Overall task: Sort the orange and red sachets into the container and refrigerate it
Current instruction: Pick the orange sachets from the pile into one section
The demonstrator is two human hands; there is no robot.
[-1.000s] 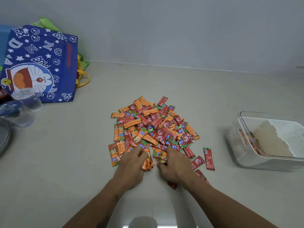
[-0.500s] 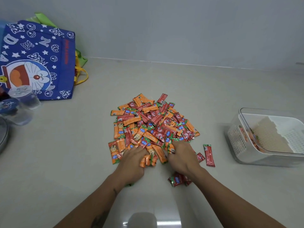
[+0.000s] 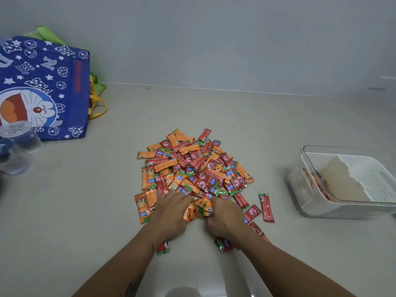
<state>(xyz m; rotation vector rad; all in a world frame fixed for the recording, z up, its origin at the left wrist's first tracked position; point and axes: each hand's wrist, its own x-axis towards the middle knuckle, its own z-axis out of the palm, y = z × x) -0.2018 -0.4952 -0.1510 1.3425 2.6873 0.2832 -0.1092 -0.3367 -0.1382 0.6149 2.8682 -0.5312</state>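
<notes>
Both forearms reach forward, left hand (image 3: 171, 213) and right hand (image 3: 224, 217) side by side, knuckles up, fingers curled down.

We see two bare forearms entering from bottom edge, no sleeves in view. Left hand (image 3: 171, 213) and right hand (image 3: 225, 215) bare: we spot no gloves, rings, watch or bands. Dark tattoo mark on left forearm (image 3: 134, 286) near bottom edge, design too blurred for us to read; smaller dark mark near left wrist (image 3: 153, 247). Fingertips mostly hidden, nails not discernible.
</notes>
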